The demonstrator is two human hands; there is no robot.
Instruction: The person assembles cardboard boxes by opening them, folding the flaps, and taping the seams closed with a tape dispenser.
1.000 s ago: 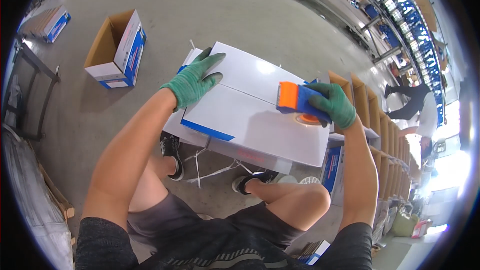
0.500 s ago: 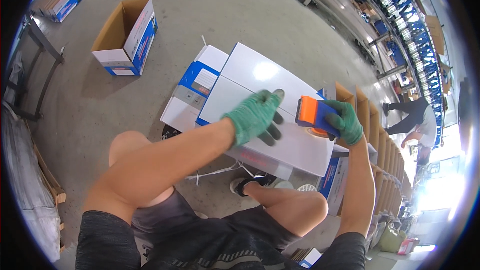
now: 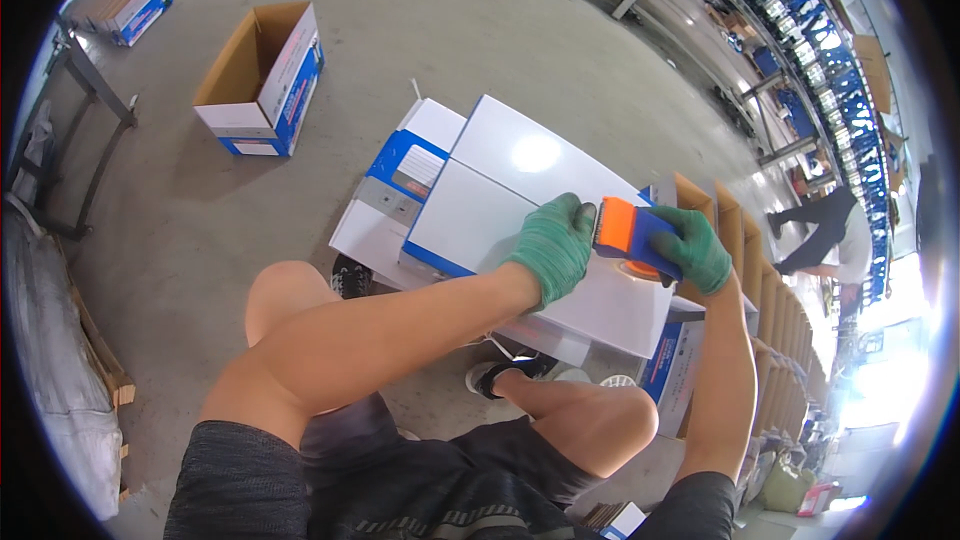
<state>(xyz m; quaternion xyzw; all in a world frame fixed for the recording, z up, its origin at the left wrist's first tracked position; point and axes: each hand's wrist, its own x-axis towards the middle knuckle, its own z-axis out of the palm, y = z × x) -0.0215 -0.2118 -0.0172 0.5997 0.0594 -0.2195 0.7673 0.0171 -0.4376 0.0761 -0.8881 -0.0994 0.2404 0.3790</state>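
Observation:
In my right hand, green-gloved, is a blue and orange tape dispenser, held by its body with the fingers wrapped round it. Its toothed edge points left. Right at that edge is my left hand, also in a green glove, with thumb and fingers drawn together; whether tape is between them is too small to tell. Both hands are over a flattened white cardboard carton with a blue edge, lying on a stack of similar cartons in front of me. A seam runs across its white top.
An open carton stands on the floor at the far left, beyond a dark metal frame. Brown-edged carton dividers or boxes line up on the right. Farther right a person bends over near a blue conveyor rack.
My left hand has moved right to the dispenser's toothed edge, and its spread fingers have closed. The right hand still holds the dispenser. The view has shifted slightly.

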